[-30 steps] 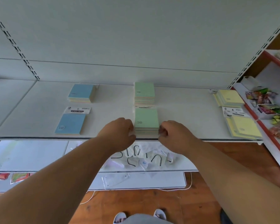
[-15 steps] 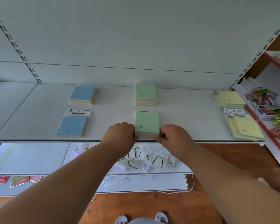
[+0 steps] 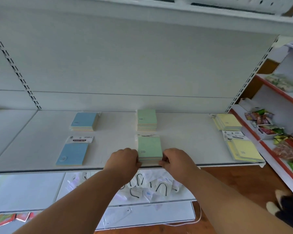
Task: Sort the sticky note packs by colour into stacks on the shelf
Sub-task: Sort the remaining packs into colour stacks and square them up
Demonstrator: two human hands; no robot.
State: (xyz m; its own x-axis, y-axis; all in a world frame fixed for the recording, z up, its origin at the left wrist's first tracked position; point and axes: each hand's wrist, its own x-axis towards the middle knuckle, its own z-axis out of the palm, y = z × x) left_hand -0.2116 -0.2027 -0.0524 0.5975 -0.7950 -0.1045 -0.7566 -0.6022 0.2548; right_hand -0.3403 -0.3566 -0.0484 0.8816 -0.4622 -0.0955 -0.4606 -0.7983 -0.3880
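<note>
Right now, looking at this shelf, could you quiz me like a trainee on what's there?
1. True or false: both hands, left hand and right hand, press the sides of the front green stack.
2. Which colour sits at the shelf's right end? A) blue B) yellow C) pink
3. Fill in: behind the front blue pack lies a ____ stack.

Key: 1 true; 2 B, the yellow packs; 3 blue.
</note>
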